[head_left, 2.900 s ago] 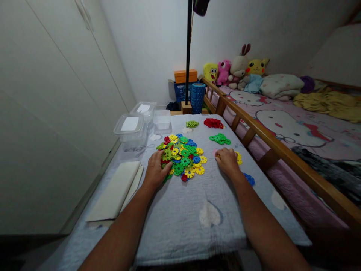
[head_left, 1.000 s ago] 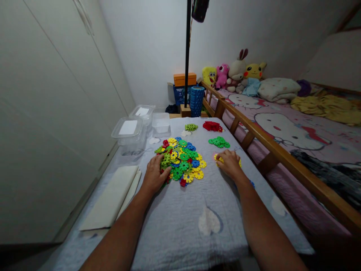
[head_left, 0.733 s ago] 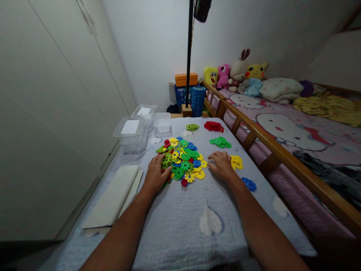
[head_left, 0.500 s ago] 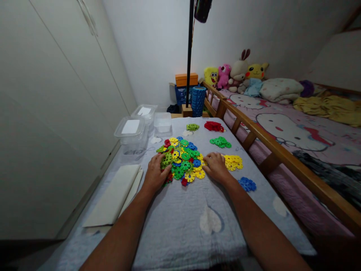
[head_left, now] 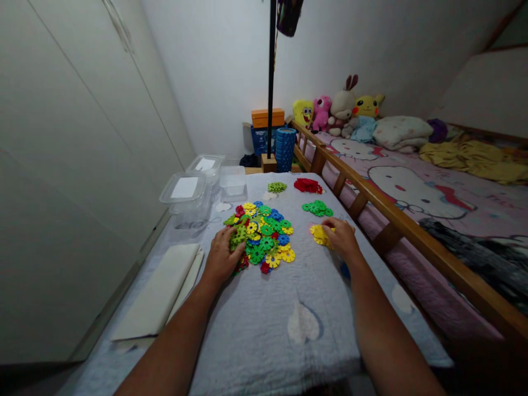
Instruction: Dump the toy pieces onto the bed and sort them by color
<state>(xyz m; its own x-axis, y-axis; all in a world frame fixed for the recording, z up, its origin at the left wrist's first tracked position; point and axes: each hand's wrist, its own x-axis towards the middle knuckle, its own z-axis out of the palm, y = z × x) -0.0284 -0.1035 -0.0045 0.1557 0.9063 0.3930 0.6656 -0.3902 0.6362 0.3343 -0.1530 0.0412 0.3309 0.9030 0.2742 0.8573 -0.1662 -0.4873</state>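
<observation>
A mixed pile of notched plastic discs (head_left: 266, 234) in green, yellow, blue and red lies mid-table, with some light green lattice-like pieces at its left. My left hand (head_left: 223, 256) rests against that left edge, thumb apart from the fingers, touching light green pieces. To the right, my right hand (head_left: 343, 239) is over the heap of yellow discs (head_left: 318, 235). Its fingers and thumb are closed on yellow discs at the heap; how many is hidden. Blue discs (head_left: 345, 269) are mostly covered by my right wrist.
Sorted heaps of green discs (head_left: 317, 208), red pieces (head_left: 308, 186) and light green pieces (head_left: 276, 187) lie farther back. Clear plastic boxes (head_left: 187, 201) stand at the left, behind a folded pale board (head_left: 160, 291). A wooden bed rail (head_left: 363, 201) borders the right side.
My right hand has moved right, from the mixed pile's edge to the yellow heap. My left hand stays at the pile's left side. The view has shifted slightly.
</observation>
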